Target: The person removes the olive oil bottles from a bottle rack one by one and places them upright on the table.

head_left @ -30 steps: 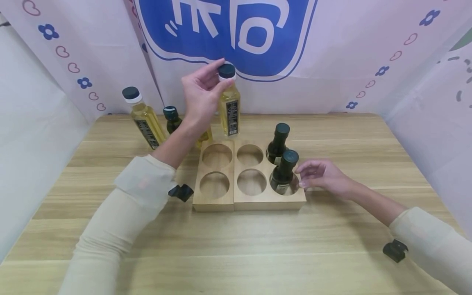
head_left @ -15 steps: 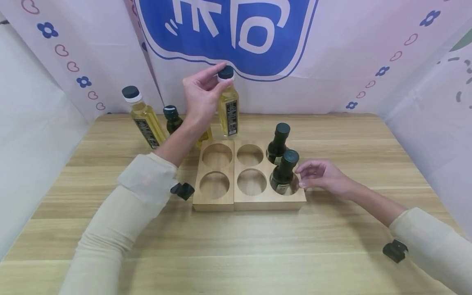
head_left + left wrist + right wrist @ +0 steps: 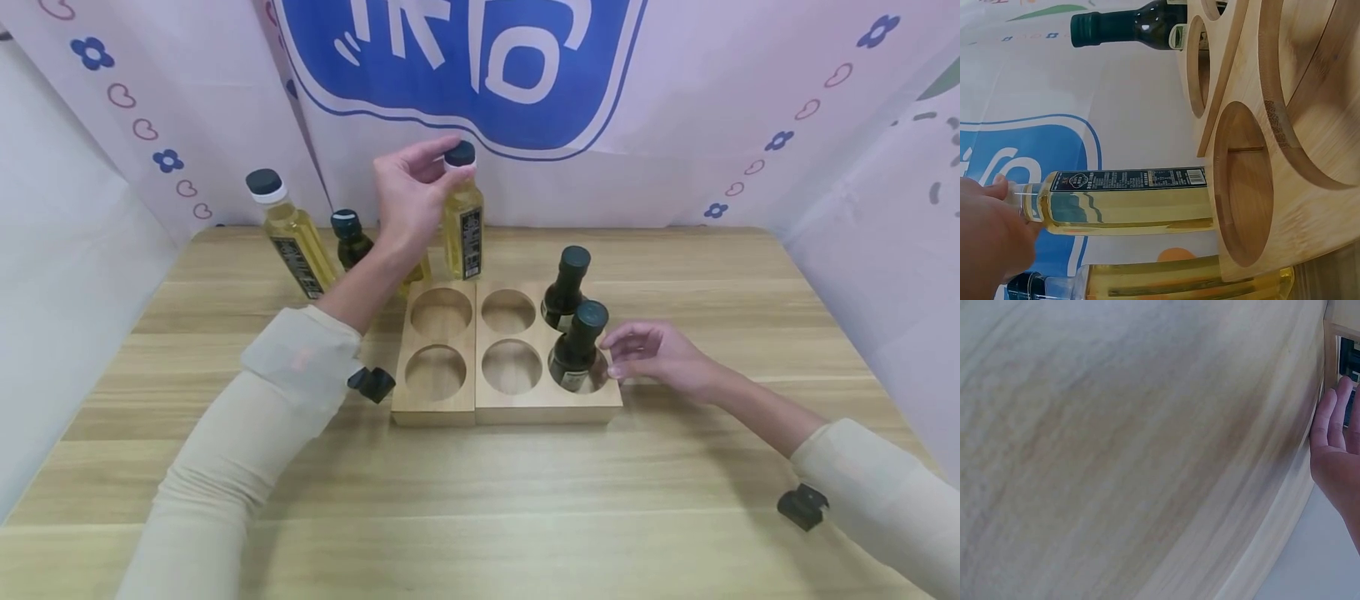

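Observation:
My left hand [image 3: 411,196] pinches the capped neck of a clear bottle of yellow oil [image 3: 463,229], which stands upright behind the wooden bottle holder [image 3: 517,414]. In the left wrist view this oil bottle [image 3: 1129,200] shows a black label, its base close to the holder. The holder is two blocks side by side with round holes. Two dark green bottles sit in its right-hand holes, a front one [image 3: 576,346] and a back one [image 3: 564,292]. My right hand [image 3: 663,362] rests with loosely bent fingers, fingertips right at the holder's right edge.
At the back left stand another yellow oil bottle [image 3: 296,242] and a small dark bottle [image 3: 351,237]; my left forearm partly covers a further yellow bottle [image 3: 417,271]. A printed white cloth [image 3: 637,183] hangs behind the wooden table [image 3: 480,517].
My left hand has come down slightly with the oil bottle, nearer the holder's back edge. The right hand stays in place. The head view has tilted a little.

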`<state>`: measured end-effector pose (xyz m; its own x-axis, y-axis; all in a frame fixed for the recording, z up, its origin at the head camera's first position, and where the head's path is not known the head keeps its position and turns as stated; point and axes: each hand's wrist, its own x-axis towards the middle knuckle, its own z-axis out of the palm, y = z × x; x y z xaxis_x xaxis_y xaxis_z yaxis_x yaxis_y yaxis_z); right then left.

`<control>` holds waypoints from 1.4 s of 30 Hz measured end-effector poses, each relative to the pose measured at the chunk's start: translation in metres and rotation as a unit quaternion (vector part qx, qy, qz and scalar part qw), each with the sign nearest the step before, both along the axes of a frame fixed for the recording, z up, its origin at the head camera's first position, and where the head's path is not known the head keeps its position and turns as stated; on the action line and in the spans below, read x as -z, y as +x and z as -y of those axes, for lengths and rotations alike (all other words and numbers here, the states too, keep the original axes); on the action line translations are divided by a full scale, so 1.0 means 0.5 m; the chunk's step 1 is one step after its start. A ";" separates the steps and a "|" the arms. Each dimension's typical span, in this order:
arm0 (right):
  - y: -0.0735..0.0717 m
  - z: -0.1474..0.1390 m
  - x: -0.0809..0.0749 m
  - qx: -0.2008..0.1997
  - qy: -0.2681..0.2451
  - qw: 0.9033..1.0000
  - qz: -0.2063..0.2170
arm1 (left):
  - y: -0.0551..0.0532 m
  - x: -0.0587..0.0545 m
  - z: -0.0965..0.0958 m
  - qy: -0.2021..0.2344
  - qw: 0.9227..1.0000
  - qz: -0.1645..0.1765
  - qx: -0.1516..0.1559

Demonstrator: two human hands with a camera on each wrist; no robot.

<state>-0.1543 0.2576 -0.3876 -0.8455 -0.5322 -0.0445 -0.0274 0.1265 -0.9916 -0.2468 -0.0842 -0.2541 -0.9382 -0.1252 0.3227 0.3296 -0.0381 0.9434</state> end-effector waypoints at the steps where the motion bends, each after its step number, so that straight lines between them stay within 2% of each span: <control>1: 0.000 0.000 0.000 0.000 -0.001 1.000 0.001 | 0.000 0.001 0.000 -0.002 1.000 0.005 -0.001; 10: -0.001 0.000 -0.002 0.003 0.007 1.000 0.006 | 0.002 0.006 0.005 -0.020 0.999 0.039 -0.017; 17: -0.002 0.000 -0.003 0.001 0.003 1.000 0.003 | 0.001 0.009 0.004 -0.046 0.998 0.042 -0.030; 31: 0.000 0.000 -0.002 -0.001 -0.001 1.000 0.002 | 0.007 0.022 -0.006 -0.112 0.988 0.082 -0.073; 35: -0.001 0.000 -0.002 0.000 0.000 1.000 0.003 | 0.009 0.024 -0.010 -0.128 0.985 0.082 -0.083; 42: -0.001 0.001 -0.002 0.001 0.000 1.000 0.003 | 0.004 0.033 -0.012 -0.129 0.986 0.063 -0.086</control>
